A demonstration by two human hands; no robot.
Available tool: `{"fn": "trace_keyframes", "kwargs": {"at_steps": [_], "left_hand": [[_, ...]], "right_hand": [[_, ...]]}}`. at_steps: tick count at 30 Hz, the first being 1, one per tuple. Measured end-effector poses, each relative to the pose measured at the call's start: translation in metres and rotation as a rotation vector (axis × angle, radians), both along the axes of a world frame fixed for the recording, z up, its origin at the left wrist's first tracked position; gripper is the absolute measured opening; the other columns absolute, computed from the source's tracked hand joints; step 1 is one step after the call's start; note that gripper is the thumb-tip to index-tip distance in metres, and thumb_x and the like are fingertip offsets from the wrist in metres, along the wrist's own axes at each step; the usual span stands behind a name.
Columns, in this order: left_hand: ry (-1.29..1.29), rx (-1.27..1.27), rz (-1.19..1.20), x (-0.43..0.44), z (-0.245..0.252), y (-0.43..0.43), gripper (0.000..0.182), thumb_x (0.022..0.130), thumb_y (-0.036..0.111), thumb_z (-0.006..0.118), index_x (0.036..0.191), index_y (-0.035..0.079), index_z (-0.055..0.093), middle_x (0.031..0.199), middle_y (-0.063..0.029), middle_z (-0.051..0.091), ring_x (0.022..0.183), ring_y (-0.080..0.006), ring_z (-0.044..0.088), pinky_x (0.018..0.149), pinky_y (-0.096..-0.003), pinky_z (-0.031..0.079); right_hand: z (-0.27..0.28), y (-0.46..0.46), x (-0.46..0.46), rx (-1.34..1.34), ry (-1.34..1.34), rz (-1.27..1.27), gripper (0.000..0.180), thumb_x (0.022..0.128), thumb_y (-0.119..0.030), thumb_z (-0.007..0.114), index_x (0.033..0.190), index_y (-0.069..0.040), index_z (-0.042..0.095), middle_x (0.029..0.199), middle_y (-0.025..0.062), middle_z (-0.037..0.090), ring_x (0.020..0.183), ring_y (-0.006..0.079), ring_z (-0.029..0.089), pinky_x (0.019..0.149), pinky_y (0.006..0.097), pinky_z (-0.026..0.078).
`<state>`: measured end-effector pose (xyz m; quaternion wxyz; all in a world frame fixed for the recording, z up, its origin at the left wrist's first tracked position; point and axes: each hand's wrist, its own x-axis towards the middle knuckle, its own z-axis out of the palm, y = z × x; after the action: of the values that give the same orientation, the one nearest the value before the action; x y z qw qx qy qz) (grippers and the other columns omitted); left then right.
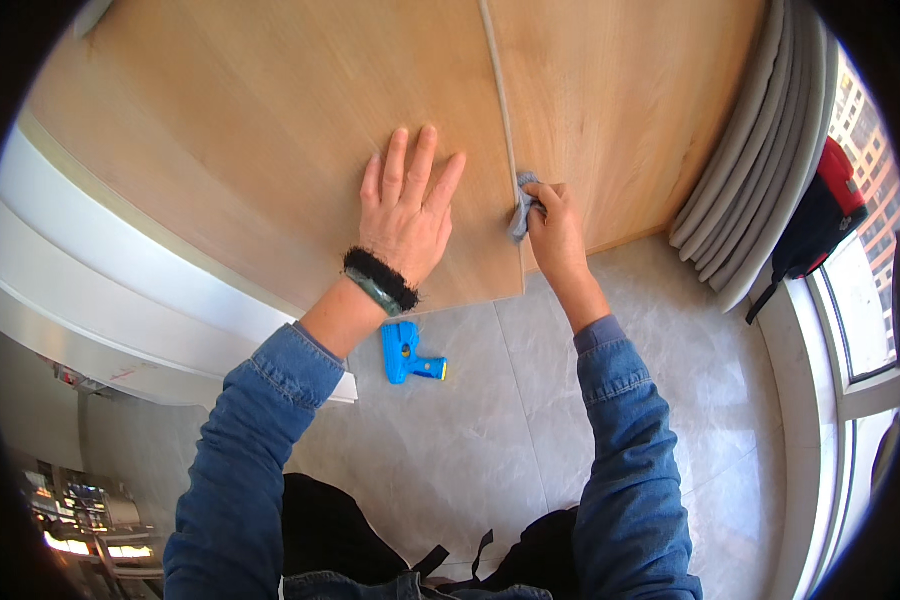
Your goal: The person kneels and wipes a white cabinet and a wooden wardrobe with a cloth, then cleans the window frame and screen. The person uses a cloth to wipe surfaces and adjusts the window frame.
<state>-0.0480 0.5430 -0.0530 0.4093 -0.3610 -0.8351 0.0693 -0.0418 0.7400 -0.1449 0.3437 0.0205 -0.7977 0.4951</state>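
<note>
My left hand (407, 214) lies flat with fingers spread on a wood-grain cabinet door (270, 150), a black hair tie (379, 271) and a green bangle (371, 291) around its wrist. To the right, my right hand (559, 225) pinches a crumpled grey-blue cloth (525, 206). The cloth meets the door's edge, beside a pale vertical edge strip (501, 82). Behind that edge shows a second wood-grain panel (615, 127). Part of the cloth is hidden by my fingers.
A blue toy pistol (405, 352) lies on the grey tiled floor (487, 435) below the door. Grey curtain folds (765, 165) hang at the right, near a black-and-red bag (825, 210) and a window (862, 300). White trim boards (120, 247) stand at the left.
</note>
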Motion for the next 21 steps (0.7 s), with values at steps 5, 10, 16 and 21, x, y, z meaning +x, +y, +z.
{"fn": "trace_keyframes", "kwargs": {"at_steps": [5, 10, 16, 21], "left_hand": [[0.003, 0.008, -0.009, 0.001, -0.004, 0.001, 0.069, 0.078, 0.018, 0.069, 0.143, 0.018, 0.045, 0.155, -0.0199, 0.027, 0.142, -0.0428, 0.023, 0.108, -0.0556, 0.027], [0.067, 0.035, -0.043, -0.004, -0.011, 0.012, 0.067, 0.077, 0.017, 0.069, 0.141, 0.018, 0.047, 0.155, -0.0195, 0.028, 0.142, -0.0419, 0.024, 0.108, -0.0553, 0.027], [-0.056, 0.070, -0.057, 0.007, -0.018, 0.027, 0.062, 0.079, 0.019, 0.067, 0.139, 0.018, 0.050, 0.155, -0.0184, 0.027, 0.143, -0.0410, 0.023, 0.109, -0.0556, 0.025], [-0.123, 0.044, -0.030, 0.015, -0.028, 0.026, 0.060, 0.080, 0.020, 0.067, 0.138, 0.018, 0.051, 0.156, -0.0175, 0.026, 0.144, -0.0400, 0.021, 0.110, -0.0554, 0.024]], "right_hand": [[0.098, 0.025, -0.025, -0.009, 0.392, -0.167, 0.028, 0.082, 0.004, 0.058, 0.107, -0.006, 0.064, 0.099, 0.0173, 0.057, 0.090, 0.0349, 0.058, 0.076, 0.0409, 0.049], [0.137, 0.033, -0.066, 0.314, 0.634, -0.266, 0.030, 0.077, 0.002, 0.062, 0.104, -0.011, 0.065, 0.100, 0.0134, 0.058, 0.092, 0.0338, 0.057, 0.079, 0.0417, 0.048], [0.000, 0.031, -0.048, 0.433, 0.349, -0.237, 0.029, 0.077, 0.001, 0.062, 0.102, -0.014, 0.064, 0.101, 0.0113, 0.058, 0.094, 0.0316, 0.057, 0.080, 0.0404, 0.049], [-0.050, 0.048, -0.032, 0.254, -0.012, -0.218, 0.024, 0.078, 0.004, 0.059, 0.099, -0.009, 0.061, 0.102, 0.0142, 0.059, 0.091, 0.0372, 0.061, 0.075, 0.0446, 0.051]]}}
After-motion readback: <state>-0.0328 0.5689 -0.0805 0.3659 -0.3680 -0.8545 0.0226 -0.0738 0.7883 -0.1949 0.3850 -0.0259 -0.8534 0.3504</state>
